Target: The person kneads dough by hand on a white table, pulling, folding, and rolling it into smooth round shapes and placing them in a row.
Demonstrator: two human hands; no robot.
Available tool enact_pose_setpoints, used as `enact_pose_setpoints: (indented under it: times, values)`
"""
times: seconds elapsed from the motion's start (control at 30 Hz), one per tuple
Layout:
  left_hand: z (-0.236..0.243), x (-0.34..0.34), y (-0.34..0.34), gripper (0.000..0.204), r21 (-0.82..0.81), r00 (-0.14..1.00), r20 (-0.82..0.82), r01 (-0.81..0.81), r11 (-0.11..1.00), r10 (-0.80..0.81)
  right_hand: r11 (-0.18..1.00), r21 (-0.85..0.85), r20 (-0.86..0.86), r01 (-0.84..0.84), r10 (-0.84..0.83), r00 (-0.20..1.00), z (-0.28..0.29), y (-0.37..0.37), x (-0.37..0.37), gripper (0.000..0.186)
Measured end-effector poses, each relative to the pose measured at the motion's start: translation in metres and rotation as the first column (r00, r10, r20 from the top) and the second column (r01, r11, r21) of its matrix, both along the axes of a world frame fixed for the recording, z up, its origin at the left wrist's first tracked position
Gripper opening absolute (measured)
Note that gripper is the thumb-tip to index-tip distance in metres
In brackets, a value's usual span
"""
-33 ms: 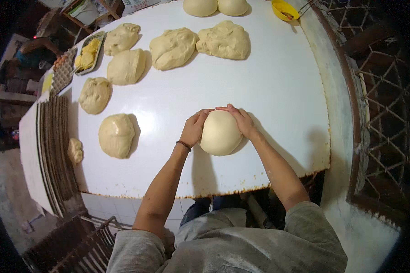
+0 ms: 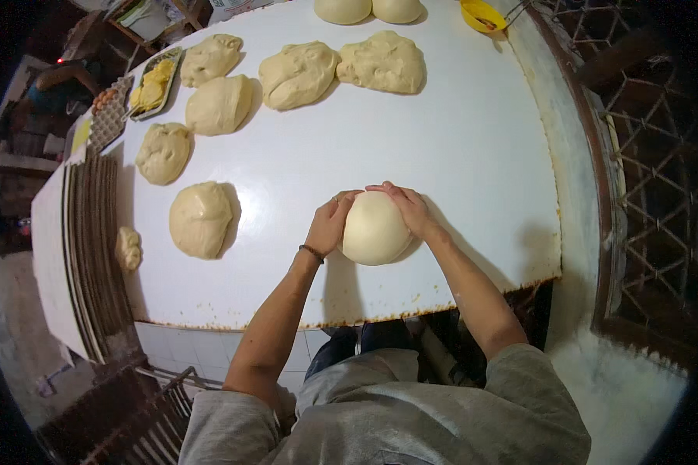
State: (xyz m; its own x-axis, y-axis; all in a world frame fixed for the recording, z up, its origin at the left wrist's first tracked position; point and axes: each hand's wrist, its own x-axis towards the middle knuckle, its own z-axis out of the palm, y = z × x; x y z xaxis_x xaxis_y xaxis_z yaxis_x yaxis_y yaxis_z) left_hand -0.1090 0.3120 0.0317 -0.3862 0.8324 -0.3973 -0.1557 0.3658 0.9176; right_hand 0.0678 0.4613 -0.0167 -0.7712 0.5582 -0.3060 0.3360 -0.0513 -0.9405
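Note:
A smooth, pale dough ball rests on the white table close to its near edge. My left hand is cupped round the ball's left and far side, with a dark beaded bracelet on the wrist. My right hand curves over its far right side. The fingertips of both hands come together behind the ball, and their undersides are hidden. To the left sits a rougher dough lump, apart from my hands.
Several more dough lumps lie across the far and left table. Two smooth balls and a yellow bowl stand at the far edge. At left are a tray of yellow fat, an egg carton and stacked boards. A metal grille flanks the right.
The dough ball and both hands have come slightly nearer to the table's near edge. The view has shifted a little, and the grip looks the same.

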Motion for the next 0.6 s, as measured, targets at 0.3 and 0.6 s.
enact_pose_setpoints:
  times: [0.3, 0.6]
  values:
    - [0.025, 0.060, -0.191, 0.046, 0.136, 0.808, -0.546, 0.344, 0.929, -0.219, 0.844, 0.534, 0.059, -0.052, 0.024, 0.998, 0.068, -0.207, 0.078, 0.045]
    - [0.012, 0.028, -0.139, 0.058, 0.130, 0.962, -0.243, 0.163, 0.978, -0.128, 0.901, 0.419, 0.259, -0.111, -0.002, 0.966, 0.074, -0.126, 0.037, 0.068]
